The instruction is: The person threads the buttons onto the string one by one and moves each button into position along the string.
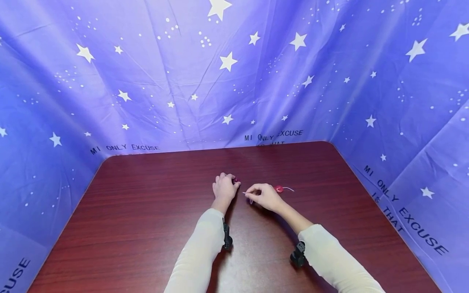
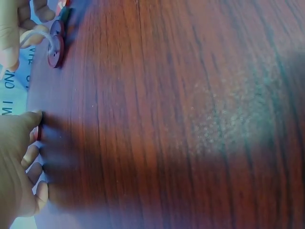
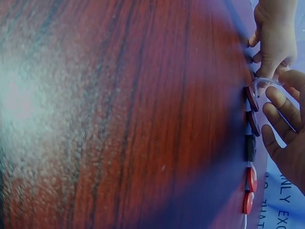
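Observation:
In the head view my left hand (image 1: 224,189) rests low over the table, with a small dark red button (image 1: 236,179) between thumb and forefinger. The left wrist view shows only that button's edge (image 2: 39,132), the fingers hiding the rest. Just to the right, my right hand (image 1: 265,196) pinches a pale cord (image 1: 244,193) near its end. Buttons are threaded on this cord: dark red ones (image 3: 252,98), a blackish piece (image 3: 250,148) and bright red ones (image 3: 252,179), standing in a row by the right fingers. The held button and the cord's tip are apart.
The reddish-brown wooden table (image 1: 146,211) lies under both hands. Beyond the right hand the cord's other end (image 1: 289,189) trails past a red button (image 1: 279,189). A blue-purple curtain with white stars (image 1: 176,73) encloses the table's back and sides.

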### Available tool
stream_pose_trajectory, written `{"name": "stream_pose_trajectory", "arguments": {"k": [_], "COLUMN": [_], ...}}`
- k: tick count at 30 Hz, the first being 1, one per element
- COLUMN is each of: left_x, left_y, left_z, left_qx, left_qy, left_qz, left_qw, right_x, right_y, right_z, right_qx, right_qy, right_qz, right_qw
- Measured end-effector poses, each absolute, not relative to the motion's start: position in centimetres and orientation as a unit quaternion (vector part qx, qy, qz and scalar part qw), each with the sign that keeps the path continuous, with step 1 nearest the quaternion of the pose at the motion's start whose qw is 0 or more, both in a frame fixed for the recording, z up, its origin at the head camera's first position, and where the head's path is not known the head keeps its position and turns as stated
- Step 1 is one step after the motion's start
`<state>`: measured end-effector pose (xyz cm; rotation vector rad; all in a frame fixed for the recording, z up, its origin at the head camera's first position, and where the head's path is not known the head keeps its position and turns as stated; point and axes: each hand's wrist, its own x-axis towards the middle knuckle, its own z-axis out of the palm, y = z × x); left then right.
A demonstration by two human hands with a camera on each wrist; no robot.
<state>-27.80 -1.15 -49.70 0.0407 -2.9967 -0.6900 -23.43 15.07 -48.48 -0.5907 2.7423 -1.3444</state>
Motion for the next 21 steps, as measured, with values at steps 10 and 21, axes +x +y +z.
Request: {"name": "stream_pose_trajectory", "arguments": {"k": [10, 21], "left_x": [-27.6, -27.5], "left_y": [-2.0, -3.7], "left_z": [-49.2, -47.6], "left_qx": [0.012, 0.001], "left_qy": [-0.969, -0.961], "left_qz": [-0.244, -0.276], "left_qw": [0.034, 0.018], "right_x": [-23.5, -23.6], "right_y": [15.0, 14.8], "right_z": [-48.3, -48.2], "right_qx": [-0.186, -0.183], "right_qy": [0.882, 0.882], "right_qz": [-0.433, -0.433], "right_qw": [0.010, 0.016]}}
